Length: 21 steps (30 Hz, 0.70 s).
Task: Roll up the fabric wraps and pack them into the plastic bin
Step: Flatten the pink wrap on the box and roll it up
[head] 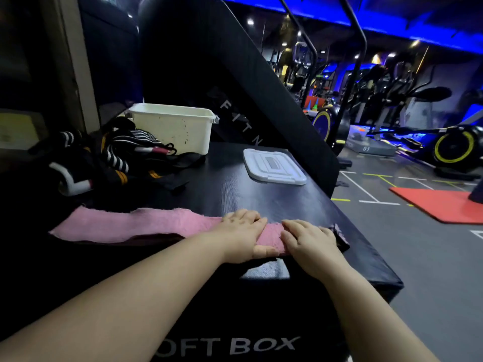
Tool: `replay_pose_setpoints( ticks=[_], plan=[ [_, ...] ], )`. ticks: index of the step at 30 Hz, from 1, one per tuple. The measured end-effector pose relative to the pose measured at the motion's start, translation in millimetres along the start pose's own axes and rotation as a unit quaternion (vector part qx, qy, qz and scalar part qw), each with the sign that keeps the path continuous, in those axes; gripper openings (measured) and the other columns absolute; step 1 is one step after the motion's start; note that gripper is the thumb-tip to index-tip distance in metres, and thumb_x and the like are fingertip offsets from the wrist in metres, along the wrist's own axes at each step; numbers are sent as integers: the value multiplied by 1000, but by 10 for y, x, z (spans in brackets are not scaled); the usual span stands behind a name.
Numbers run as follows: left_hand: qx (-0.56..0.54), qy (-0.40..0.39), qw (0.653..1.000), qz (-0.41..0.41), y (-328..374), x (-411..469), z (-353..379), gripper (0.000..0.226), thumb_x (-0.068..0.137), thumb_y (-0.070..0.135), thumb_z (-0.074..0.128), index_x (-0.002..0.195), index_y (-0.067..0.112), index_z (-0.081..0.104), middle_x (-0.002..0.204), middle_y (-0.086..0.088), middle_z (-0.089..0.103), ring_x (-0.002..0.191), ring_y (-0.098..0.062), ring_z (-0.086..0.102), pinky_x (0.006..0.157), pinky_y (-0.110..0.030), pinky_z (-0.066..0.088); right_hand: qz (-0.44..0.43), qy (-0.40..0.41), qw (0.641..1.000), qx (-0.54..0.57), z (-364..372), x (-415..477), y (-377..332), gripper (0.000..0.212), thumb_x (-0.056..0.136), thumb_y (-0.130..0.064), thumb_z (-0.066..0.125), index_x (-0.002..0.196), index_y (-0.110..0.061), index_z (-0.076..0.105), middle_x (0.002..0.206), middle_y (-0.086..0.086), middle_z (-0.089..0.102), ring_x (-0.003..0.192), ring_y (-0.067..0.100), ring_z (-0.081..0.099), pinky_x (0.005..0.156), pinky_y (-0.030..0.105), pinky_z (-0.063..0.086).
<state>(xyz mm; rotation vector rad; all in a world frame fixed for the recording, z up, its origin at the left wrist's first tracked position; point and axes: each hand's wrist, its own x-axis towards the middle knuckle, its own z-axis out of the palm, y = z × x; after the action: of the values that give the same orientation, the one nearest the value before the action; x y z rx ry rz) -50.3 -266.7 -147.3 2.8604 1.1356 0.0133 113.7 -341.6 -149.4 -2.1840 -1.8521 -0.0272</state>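
The pink fabric wrap [136,226] is lying stretched flat along the near edge of the black tabletop [230,194]. The left hand [243,233] and right hand [311,241] are both pressing down on its right end, fingers released and laid nearly flat, grasping nothing. The cream plastic bin [175,126] is standing open at the far side; its inside is hidden from here. Its lid [273,165] is lying to its right, apart. A pile of striped wraps [109,158] is sitting just beside the bin's left.
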Motion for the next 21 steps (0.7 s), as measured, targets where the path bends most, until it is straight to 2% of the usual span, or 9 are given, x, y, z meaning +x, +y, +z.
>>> replay_pose_setpoints(
  ticks=[3,16,19,21],
  plan=[
    [-7,3,1000,0,0,-32,-14,84,90,71,35,154,18,19,155,-5,22,143,-24,16,116,-41,12,9,-20,1000,3,8,-2,68,40,101,-47,37,139,-38,46,144,-16,44,136,7,36,103,34,23],
    [14,-9,1000,2,-130,-186,-83,81,93,69,31,154,19,18,157,-4,19,145,-22,12,117,-40,9,-8,-20,999,-41,36,18,67,41,103,-46,32,141,-38,42,150,-19,37,138,9,33,106,34,25],
    [23,-7,1000,-1,-180,-241,-84,79,94,69,28,155,20,15,158,-3,17,146,-21,10,117,-40,8,-9,-24,998,-56,2,5,29,43,103,-44,33,145,-35,39,153,-16,34,140,12,30,109,34,21],
    [24,-6,1000,-4,-216,-255,-81,79,93,70,28,155,23,15,158,-1,18,145,-21,12,117,-41,10,-29,-12,993,-111,-18,8,-7,44,104,-42,34,147,-32,37,154,-14,34,143,14,26,113,31,16]
  ],
)
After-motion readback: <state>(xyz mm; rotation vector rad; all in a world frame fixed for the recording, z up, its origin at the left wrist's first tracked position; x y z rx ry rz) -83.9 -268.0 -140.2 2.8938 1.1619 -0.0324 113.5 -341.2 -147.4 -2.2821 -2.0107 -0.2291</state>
